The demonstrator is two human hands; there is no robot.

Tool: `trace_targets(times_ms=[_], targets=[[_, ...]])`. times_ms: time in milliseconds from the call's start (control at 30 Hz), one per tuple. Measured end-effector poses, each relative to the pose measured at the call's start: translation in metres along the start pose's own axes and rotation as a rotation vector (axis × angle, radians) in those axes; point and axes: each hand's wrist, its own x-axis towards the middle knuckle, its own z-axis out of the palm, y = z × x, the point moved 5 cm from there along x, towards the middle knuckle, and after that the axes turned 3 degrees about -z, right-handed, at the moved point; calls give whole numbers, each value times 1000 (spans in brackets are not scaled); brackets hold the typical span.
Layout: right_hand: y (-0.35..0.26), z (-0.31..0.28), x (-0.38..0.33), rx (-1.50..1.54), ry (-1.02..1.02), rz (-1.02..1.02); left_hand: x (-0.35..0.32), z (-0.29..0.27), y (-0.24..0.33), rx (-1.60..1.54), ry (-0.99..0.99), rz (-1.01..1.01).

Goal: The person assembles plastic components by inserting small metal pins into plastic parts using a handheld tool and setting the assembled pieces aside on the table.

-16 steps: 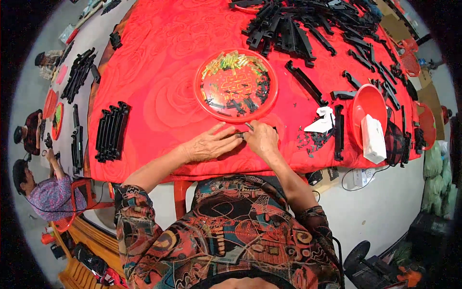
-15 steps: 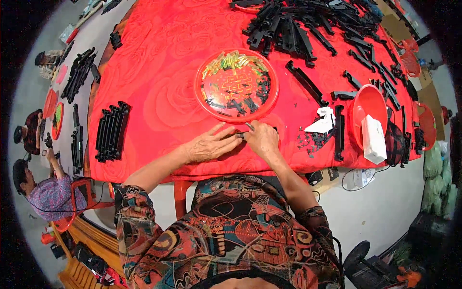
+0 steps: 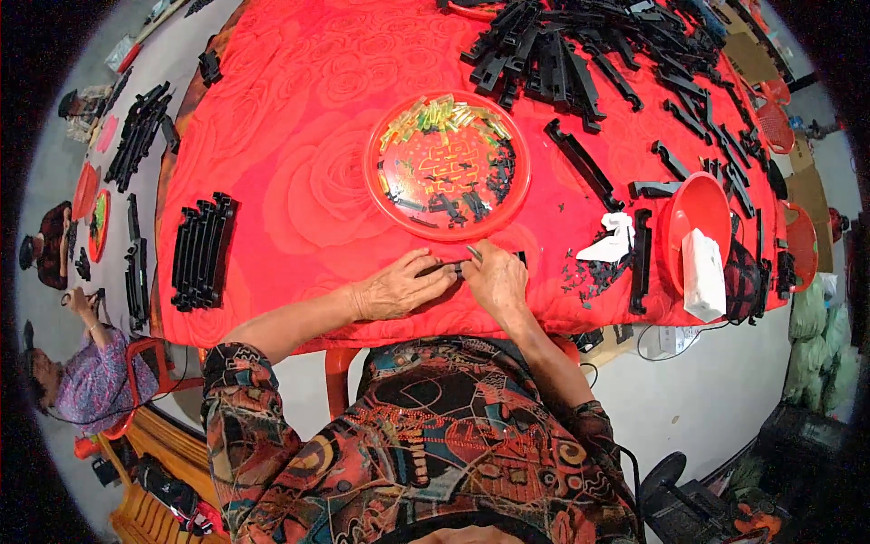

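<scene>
My left hand (image 3: 406, 286) is closed on a black plastic strip (image 3: 448, 267) at the near edge of the table, fingers pressed against it. My right hand (image 3: 497, 279) is closed beside it, with the short grey end of a thin tool (image 3: 474, 254) sticking out near the index finger. The tool's kind is hidden. A dark end of the strip shows past the right hand. Just beyond both hands lies a round red tray (image 3: 373, 186) with small clear yellowish pieces (image 3: 444, 113) and small black parts (image 3: 471, 204) in it.
Finished-looking black strips (image 3: 203, 254) lie side by side at left. A large pile of black strips (image 3: 544, 59) covers the far right. Black scraps (image 3: 584, 279), white tissue (image 3: 609, 239), a red basin (image 3: 698, 201) and a white tissue pack (image 3: 703, 276) are at right. Another person (image 3: 95, 381) sits at left.
The view has shifted slightly. Both hands stay close together over the black strip, with only small movement of the fingers.
</scene>
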Motion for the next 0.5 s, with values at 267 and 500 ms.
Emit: trace_targets(times_ms=[267, 500], targets=[[-6, 0, -10, -6, 57, -15, 2, 0, 4, -33, 37, -26], [-4, 0, -7, -41, 53, -33, 5, 0, 3, -102, 73, -63]])
